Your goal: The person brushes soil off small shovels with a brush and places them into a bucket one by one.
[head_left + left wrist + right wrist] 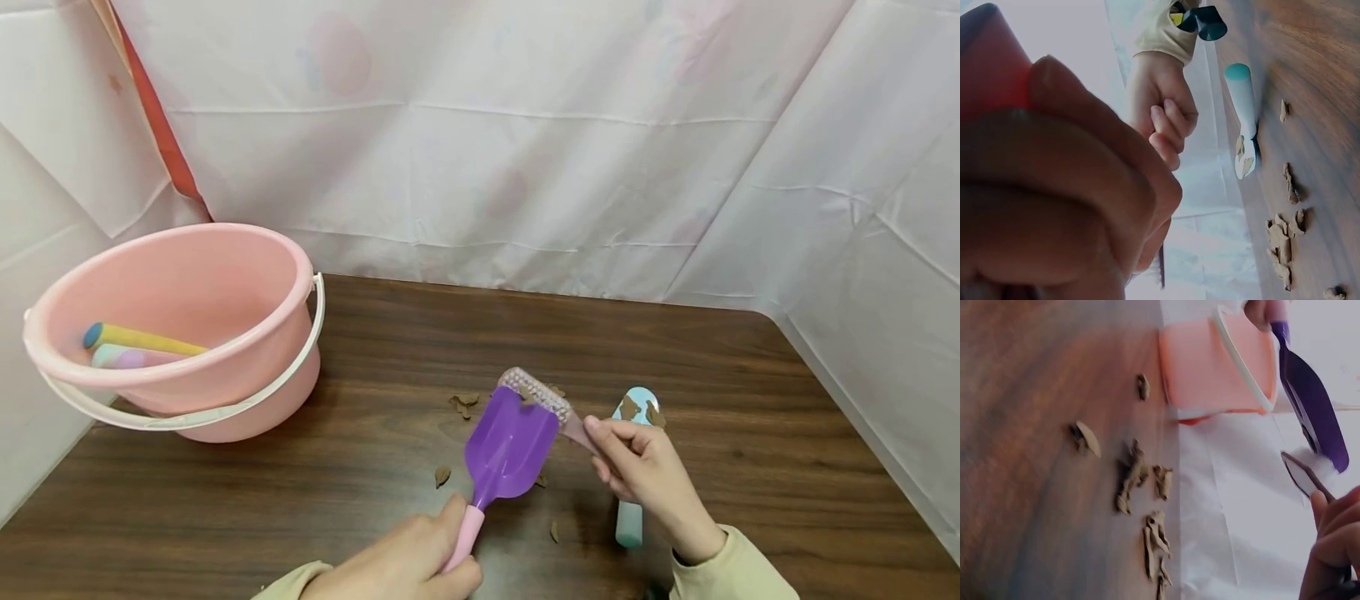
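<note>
My left hand (412,550) grips the pink handle of a purple toy shovel (510,450), its blade raised above the table and pointing away. A small pink-handled brush (583,435) is pinched between the thumb and fingers of my right hand (651,468). Its pale, knobbly head lies at the shovel's front edge, where a brown leaf-like piece (527,397) shows. Below the tools, more dry brown pieces (1132,478) are scattered on the table. Under my right hand lies a light blue scoop (630,527), with brown bits on its blade; the hand partly hides it.
A pink bucket (296,383) with a white handle stands at the left. Inside it lean a yellow stick (150,339) with a blue end and a pastel one. Pale cloth (480,183) hangs behind and along the sides of the dark wooden table (390,333).
</note>
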Motion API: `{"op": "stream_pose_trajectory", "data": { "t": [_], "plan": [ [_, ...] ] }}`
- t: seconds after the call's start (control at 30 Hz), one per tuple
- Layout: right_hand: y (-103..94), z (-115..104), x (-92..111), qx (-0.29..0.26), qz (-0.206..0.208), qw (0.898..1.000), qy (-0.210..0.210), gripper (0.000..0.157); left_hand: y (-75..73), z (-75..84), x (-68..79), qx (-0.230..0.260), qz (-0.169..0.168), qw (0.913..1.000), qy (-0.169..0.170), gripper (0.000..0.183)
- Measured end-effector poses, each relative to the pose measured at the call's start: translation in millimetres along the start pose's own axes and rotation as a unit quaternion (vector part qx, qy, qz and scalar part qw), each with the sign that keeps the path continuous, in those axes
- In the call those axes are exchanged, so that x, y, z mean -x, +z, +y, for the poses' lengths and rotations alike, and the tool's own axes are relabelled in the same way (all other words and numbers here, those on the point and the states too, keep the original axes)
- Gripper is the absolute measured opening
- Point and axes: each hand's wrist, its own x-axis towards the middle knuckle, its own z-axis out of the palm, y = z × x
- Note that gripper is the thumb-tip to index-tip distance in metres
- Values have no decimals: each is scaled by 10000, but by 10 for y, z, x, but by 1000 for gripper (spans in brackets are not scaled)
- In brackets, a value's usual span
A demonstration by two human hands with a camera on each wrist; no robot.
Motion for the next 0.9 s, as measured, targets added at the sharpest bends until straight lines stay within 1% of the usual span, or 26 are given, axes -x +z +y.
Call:
{"op": "stream_pose_trajectory", "data": {
  "t": [0.1,0.23,0.3,0.37,0.43,0.5,0.53,0.6,0.63,0.7,0.73,0.8,0.83,0.87,0.9],
  "plan": [
    [-31,-42,3,-152,413,9989,143,32,12,-35,7,-13,-56,10000,25,18],
    [-65,-105,19,-166,929,9955,26,33,31,-86,13,113,-101,9998,-132,18],
    [-87,-139,23,5,1163,9932,-79,35,38,-105,15,156,-97,9996,-194,18],
    [-102,-157,29,191,1358,9905,-137,35,40,-114,18,91,-77,9997,-198,19],
    [-104,-155,37,420,1402,9889,-271,34,38,-114,14,18,-59,9998,-193,20],
    [-87,-127,50,672,1401,9857,-655,28,34,-103,4,-61,-28,9998,-209,20],
    [-70,-107,60,891,1453,9811,-913,24,32,-96,-2,-102,-13,9997,-225,20],
    [-42,-62,81,1429,1476,9659,-1575,18,28,-84,-12,-100,5,9995,-285,19],
    [-29,-44,86,1672,1445,9544,-2006,17,28,-78,-14,-104,27,9995,-288,19],
    [-2,-27,89,2187,1413,9214,-2885,17,23,-66,-15,-114,79,9994,-306,19],
    [12,-30,89,2346,1354,9048,-3287,15,20,-61,-14,-92,87,9993,-341,19],
    [41,-58,87,2504,1085,8745,-4010,12,11,-46,-14,-89,112,9992,-370,19],
    [64,-79,85,2542,996,8596,-4318,13,8,-39,-13,-99,120,9991,-395,19],
    [86,-104,90,2587,940,8484,-4521,16,5,-33,-13,-110,118,9990,-418,19],
    [106,-128,96,2644,899,8396,-4660,20,3,-30,-12,-111,108,9989,-443,19]
  ]
}}
